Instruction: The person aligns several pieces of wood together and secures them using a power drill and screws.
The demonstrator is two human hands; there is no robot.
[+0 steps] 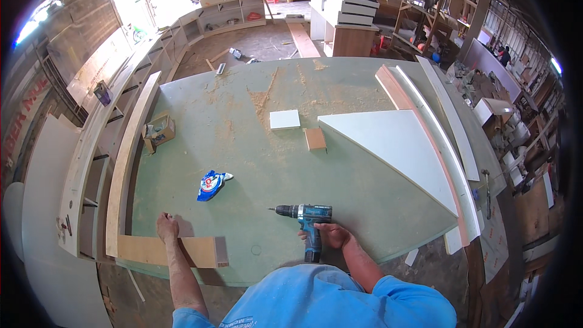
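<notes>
The right hand (335,235) grips the drill (306,218) lying on the green table (243,115), bit pointing left toward the left hand (167,228), whose fingers press flat on a wooden board (176,251).

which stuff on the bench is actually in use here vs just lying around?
In use:
- cordless drill, gripped by right hand
- plywood board, under left hand

Lying about:
- blue-white packet
- small white square
- small wood block
- white triangular panel
- open cardboard box
</notes>
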